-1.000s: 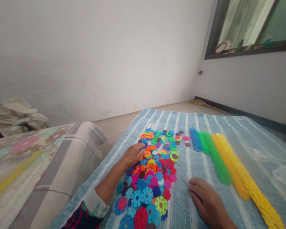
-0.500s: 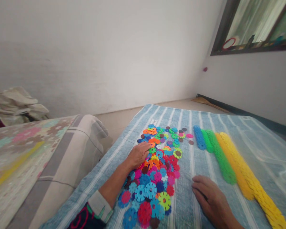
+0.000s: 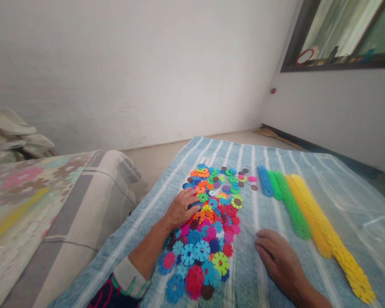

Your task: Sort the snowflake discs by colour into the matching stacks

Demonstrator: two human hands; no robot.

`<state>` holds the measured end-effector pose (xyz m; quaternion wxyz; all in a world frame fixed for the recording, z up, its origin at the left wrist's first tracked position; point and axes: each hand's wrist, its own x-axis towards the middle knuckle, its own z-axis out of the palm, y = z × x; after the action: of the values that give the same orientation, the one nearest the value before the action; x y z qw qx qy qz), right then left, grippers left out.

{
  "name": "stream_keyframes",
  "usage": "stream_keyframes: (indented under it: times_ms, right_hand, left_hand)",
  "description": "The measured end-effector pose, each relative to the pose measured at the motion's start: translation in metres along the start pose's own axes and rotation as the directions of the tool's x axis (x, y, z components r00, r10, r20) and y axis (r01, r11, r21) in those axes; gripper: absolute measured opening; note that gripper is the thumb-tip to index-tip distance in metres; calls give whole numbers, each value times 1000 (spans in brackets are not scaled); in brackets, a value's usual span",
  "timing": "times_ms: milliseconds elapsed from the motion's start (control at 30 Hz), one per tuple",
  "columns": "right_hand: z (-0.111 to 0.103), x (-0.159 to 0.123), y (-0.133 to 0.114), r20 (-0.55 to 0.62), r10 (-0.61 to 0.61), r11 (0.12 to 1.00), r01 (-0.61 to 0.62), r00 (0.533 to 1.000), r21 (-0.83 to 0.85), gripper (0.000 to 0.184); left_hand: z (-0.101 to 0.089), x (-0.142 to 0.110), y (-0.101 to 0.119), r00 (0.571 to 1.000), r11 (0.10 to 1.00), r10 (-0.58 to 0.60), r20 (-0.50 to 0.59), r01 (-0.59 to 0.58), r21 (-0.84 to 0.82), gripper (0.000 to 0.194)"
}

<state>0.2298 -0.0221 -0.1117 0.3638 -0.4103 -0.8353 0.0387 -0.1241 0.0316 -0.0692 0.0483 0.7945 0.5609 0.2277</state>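
Colourful notched plastic discs (image 3: 201,250) lie in a loose, overlapping heap on a blue-and-white striped cloth (image 3: 244,278). My left hand (image 3: 182,207) rests palm down on the heap's left side, fingers stretched and thumb apart, touching orange, green and blue discs. What lies under its palm is hidden. My right hand (image 3: 277,256) lies low on the cloth, right of the heap, fingers extended and close together, with nothing seen in them. Beyond it run overlapping rows of sorted discs: a blue row (image 3: 265,182), green rows (image 3: 293,209) and yellow rows (image 3: 327,231).
A transparent plastic sheet or bag (image 3: 356,205) covers the cloth's right side. Left stands a bed-like surface with a striped cover (image 3: 93,205) and a yellow strip (image 3: 17,214). A white wall (image 3: 131,77) rises behind, with a window (image 3: 340,34) at upper right.
The fingers of my left hand have spread, with the thumb now further apart. My right hand stays in nearly the same place on the cloth. The whole view has shifted slightly.
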Motion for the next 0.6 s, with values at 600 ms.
stream_keyframes:
  times_ms: [600]
  right_hand:
    - [74,124,-61,281,-224,972,195,933,128,35]
  left_hand:
    - [11,-3,-4,992,995,13,-129,-25,-92,26]
